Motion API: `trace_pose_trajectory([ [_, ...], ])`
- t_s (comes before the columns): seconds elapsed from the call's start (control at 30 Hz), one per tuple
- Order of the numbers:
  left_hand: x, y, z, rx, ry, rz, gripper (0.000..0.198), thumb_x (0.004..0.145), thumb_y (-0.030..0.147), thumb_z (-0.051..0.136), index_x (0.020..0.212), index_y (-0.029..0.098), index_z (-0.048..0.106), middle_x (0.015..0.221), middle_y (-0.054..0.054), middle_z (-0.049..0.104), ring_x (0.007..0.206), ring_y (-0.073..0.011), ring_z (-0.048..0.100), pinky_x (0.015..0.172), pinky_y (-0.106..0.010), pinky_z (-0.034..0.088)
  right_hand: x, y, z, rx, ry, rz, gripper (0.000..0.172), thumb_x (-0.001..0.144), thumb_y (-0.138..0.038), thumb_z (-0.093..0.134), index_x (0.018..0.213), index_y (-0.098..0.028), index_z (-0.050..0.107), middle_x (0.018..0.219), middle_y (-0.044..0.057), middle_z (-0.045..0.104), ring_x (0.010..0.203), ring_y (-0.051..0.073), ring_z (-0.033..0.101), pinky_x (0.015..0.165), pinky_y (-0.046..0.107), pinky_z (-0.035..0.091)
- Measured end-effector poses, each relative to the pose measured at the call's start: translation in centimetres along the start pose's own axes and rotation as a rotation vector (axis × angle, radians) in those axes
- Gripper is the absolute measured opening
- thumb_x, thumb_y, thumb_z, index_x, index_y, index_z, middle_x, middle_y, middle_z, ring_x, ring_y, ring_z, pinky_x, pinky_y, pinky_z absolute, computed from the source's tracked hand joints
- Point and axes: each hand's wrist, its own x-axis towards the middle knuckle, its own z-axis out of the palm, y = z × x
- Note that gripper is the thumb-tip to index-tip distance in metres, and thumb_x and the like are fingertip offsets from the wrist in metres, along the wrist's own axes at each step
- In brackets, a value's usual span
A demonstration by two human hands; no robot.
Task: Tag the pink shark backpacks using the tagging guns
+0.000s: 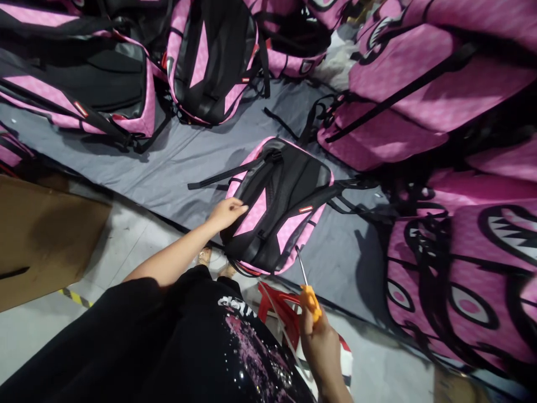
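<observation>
A pink and black backpack (280,201) lies back-side up on a grey table sheet (168,168), its straps facing me. My left hand (227,213) rests on the pack's left edge, fingers curled on the pink fabric. My right hand (319,344) is closed on a small orange-handled thread snipper (308,291), whose metal blade points up toward the pack's lower edge without touching it.
Several more pink backpacks surround the sheet: at the back (210,56), at the left (84,84) and heaped at the right (440,112), some with a toothy face print (461,280). A brown cardboard box (42,235) stands at the left. A red stool (285,313) is below.
</observation>
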Motion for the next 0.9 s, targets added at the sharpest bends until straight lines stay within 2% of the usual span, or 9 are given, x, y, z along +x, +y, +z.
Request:
trace_pose_trajectory([
  [0.1, 4.0, 2.3, 4.2, 0.082, 0.050, 0.057, 0.063, 0.058, 0.032, 0.089, 0.114, 0.019, 0.062, 0.117, -0.008, 0.068, 0.111, -0.0245, 0.062, 0.098, -0.033, 0.043, 2.8, -5.5, -1.3, 0.050, 0.019, -0.135, 0.064, 0.094, -0.059, 0.026, 0.125, -0.013, 0.060, 0.074, 0.011, 0.068, 0.068, 0.026, 0.066, 0.061, 0.031, 0.041],
  [0.17, 6.0, 3.1, 6.5, 0.129, 0.078, 0.071, 0.064, 0.057, 0.024, 0.088, 0.114, 0.017, 0.060, 0.123, -0.011, 0.065, 0.117, -0.0273, 0.059, 0.102, -0.035, 0.041, 5.1, -8.8, -1.8, 0.044, -0.007, -0.141, 0.059, 0.096, -0.057, 0.029, 0.128, -0.016, 0.058, 0.079, 0.011, 0.069, 0.071, 0.025, 0.066, 0.062, 0.029, 0.040],
  [0.23, 7.2, 3.0, 7.7, 0.167, 0.104, 0.082, 0.061, 0.056, 0.017, 0.086, 0.112, 0.017, 0.060, 0.123, -0.011, 0.065, 0.117, -0.0283, 0.058, 0.103, -0.037, 0.040, 7.3, -10.8, -2.0, 0.036, -0.031, -0.114, 0.057, 0.098, -0.056, 0.028, 0.126, -0.018, 0.059, 0.082, 0.011, 0.070, 0.075, 0.025, 0.066, 0.064, 0.029, 0.040],
  [0.3, 7.8, 2.5, 8.0, 0.190, 0.115, 0.085, 0.056, 0.057, 0.013, 0.084, 0.108, 0.018, 0.059, 0.117, -0.010, 0.066, 0.111, -0.0275, 0.061, 0.100, -0.038, 0.042, 8.9, -11.7, -2.0, 0.056, -0.048, -0.102, 0.058, 0.098, -0.057, 0.026, 0.124, -0.018, 0.059, 0.085, 0.011, 0.070, 0.079, 0.026, 0.067, 0.066, 0.029, 0.041],
  [0.5, 8.9, 1.1, 7.4, 0.177, 0.099, 0.073, 0.043, 0.064, 0.007, 0.074, 0.101, 0.018, 0.058, 0.099, -0.004, 0.066, 0.093, -0.0189, 0.063, 0.089, -0.032, 0.048, 11.8, -12.1, -1.6, 0.106, -0.115, -0.113, 0.061, 0.099, -0.060, 0.022, 0.124, -0.018, 0.058, 0.091, 0.011, 0.071, 0.082, 0.026, 0.067, 0.067, 0.030, 0.042],
  [0.67, 9.2, 0.8, 7.5, 0.132, 0.084, 0.071, 0.045, 0.063, 0.005, 0.072, 0.103, 0.018, 0.058, 0.100, -0.003, 0.064, 0.095, -0.0173, 0.062, 0.089, -0.030, 0.047, 13.2, -12.9, -2.1, 0.053, -0.155, -0.092, 0.057, 0.101, -0.056, 0.022, 0.124, -0.017, 0.058, 0.096, 0.013, 0.072, 0.092, 0.027, 0.068, 0.074, 0.031, 0.044],
  [0.9, 9.6, 0.1, 7.5, 0.092, 0.096, 0.062, 0.051, 0.057, 0.006, 0.078, 0.103, 0.019, 0.060, 0.102, -0.003, 0.065, 0.101, -0.0191, 0.060, 0.098, -0.034, 0.045, 13.6, -14.0, -3.5, -0.052, -0.179, -0.100, 0.054, 0.102, -0.053, 0.023, 0.128, -0.018, 0.056, 0.105, 0.016, 0.071, 0.101, 0.030, 0.068, 0.082, 0.036, 0.047],
])
